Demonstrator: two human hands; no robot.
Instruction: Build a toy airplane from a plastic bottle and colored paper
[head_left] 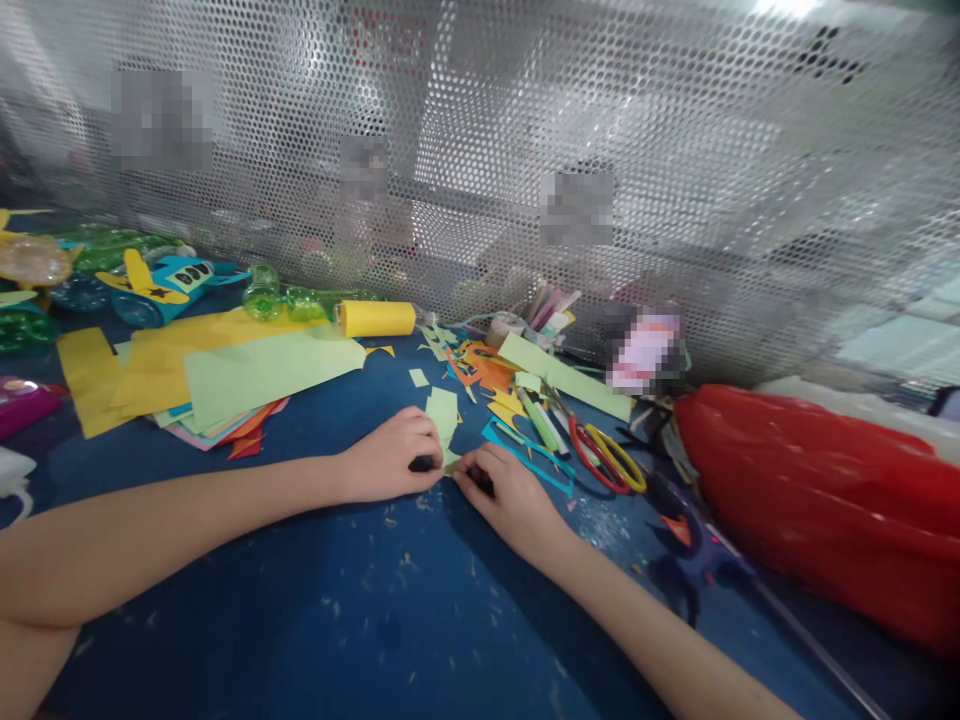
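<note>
A small pale green paper piece (442, 408) lies on the blue table, its lower end between my two hands. My left hand (399, 455) is closed on its left side, fingertips pinched at the paper. From the right, my right hand (514, 492) pinches the same end with curled fingers. Just beyond are orange paper scraps (486, 368) and a blue paper cut-out frame (529, 458). Scissors with red and yellow handles (607, 458) rest to the right of my right hand.
Pale green sheets (262, 372) cover coloured paper at left. Behind them are a yellow paper-wrapped roll (377, 319) and a blue toy plane (176, 285). A glue gun (697, 540) and red plastic bag (817, 510) lie right. Perforated metal (480, 130) stands behind.
</note>
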